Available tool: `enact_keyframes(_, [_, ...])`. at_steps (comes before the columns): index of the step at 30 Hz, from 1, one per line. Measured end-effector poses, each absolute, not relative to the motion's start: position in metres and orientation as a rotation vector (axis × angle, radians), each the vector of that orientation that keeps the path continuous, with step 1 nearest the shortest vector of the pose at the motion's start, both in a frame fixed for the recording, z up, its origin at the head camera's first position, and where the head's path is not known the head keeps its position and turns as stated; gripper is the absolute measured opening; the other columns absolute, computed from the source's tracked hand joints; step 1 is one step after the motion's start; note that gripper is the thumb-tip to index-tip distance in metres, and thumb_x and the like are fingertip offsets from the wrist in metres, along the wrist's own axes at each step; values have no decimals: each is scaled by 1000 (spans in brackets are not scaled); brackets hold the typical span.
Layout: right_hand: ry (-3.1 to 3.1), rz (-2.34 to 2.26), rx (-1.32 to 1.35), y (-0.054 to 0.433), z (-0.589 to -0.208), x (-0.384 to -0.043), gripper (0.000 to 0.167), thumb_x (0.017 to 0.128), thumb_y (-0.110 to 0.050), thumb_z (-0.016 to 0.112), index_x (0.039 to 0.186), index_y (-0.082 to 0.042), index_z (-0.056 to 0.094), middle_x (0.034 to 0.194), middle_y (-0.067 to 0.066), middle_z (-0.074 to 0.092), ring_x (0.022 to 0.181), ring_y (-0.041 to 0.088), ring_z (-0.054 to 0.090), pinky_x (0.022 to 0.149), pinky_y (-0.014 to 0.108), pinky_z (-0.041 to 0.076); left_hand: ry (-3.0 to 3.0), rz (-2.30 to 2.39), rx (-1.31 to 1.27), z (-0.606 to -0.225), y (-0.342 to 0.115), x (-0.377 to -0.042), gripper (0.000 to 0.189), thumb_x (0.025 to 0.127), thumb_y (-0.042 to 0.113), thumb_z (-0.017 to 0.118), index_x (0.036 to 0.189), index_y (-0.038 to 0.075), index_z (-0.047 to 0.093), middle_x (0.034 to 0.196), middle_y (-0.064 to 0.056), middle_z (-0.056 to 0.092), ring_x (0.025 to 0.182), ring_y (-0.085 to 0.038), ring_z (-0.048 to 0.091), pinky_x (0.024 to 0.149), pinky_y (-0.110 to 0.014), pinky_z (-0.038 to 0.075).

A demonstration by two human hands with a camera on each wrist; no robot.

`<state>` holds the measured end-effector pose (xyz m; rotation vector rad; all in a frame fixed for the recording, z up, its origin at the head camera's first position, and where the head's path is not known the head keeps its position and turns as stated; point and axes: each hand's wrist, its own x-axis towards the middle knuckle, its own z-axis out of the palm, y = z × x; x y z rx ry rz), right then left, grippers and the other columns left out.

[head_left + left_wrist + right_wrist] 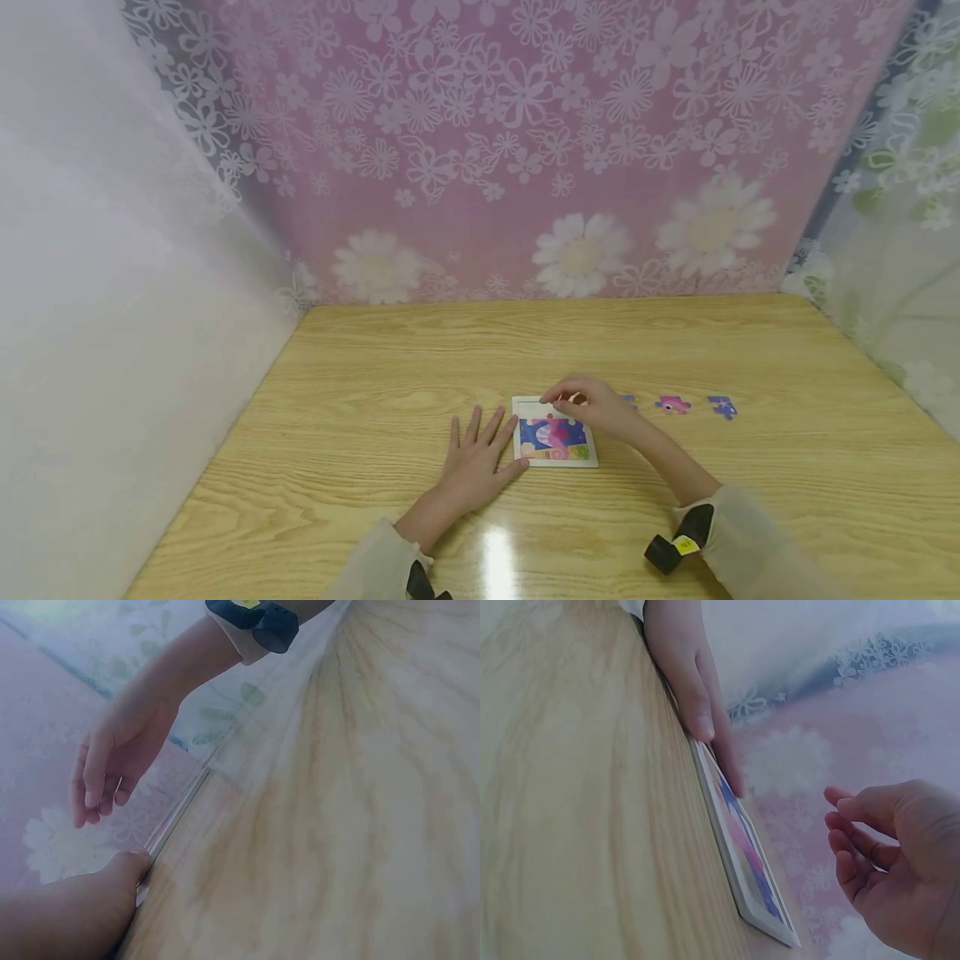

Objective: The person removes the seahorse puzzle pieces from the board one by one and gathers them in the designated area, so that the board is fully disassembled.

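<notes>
A small square jigsaw puzzle in a white tray (555, 465) lies flat on the table. Its lower part shows a pink seahorse on blue (553, 435); along the top a pale strip of bare tray shows. My left hand (474, 468) lies with fingers spread at the tray's left side, the thumb at its lower left corner. Over the tray's upper right hovers my right hand (596, 408), fingers loosely bent. In the right wrist view, no piece shows between the fingers of that right hand (900, 862), and the tray (739, 881) lies beyond it.
To the right of the tray lie a pink puzzle piece with an eye (672, 405) and a blue piece (723, 407). Another blue piece (628, 401) is partly hidden by the right hand. A floral curtain (480, 167) hangs behind the wooden table (360, 367).
</notes>
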<state>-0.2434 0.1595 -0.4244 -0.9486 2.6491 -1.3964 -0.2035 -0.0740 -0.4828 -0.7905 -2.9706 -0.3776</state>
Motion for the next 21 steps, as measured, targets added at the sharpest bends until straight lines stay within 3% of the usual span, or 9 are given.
enact_keyframes(14, [2696,-1454,-871,129,-453,-245,11,86,1,61,93,-3,68,89,4,59,78,17,54,67,27,48,-2966,-335,-789,-481,-74,-203,70,91,64,23,147,21,24,151,-4,17,136,-34,4,102,-58,-2])
enact_keyframes(21, [2722,-1412,-793,129,-465,-244,14,85,-1,62,97,-5,67,84,-1,54,70,13,50,59,23,45,-2977,-346,-777,-481,-73,-202,71,91,65,20,147,22,23,151,-3,15,136,-34,3,102,-58,-4])
